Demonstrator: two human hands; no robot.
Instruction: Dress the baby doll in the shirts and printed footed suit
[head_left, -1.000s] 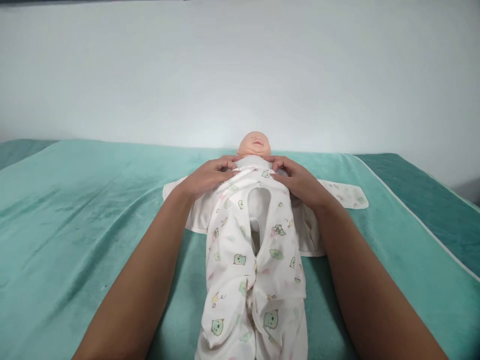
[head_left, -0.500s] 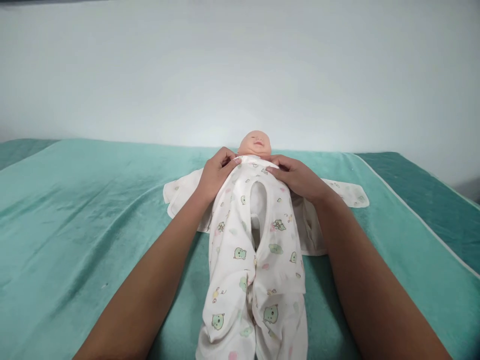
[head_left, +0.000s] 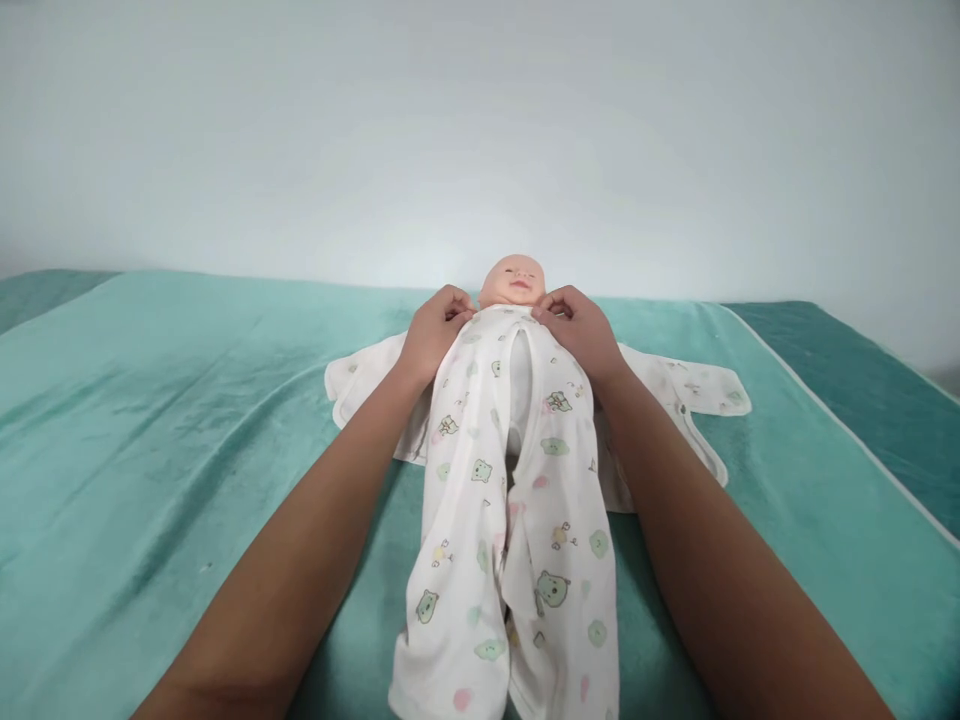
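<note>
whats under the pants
A shirt sticks out on both sides, with the green sheet below. White material shows through the opening in the pants. Whatever is inside the legs is covered and can't be seen.

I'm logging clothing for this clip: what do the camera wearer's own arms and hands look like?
The left hand and right hand are bare, without gloves. The left forearm and right forearm show no sleeve, watch or bracelet. Fingers are partly hidden, so rings cannot be ruled out.
</note>
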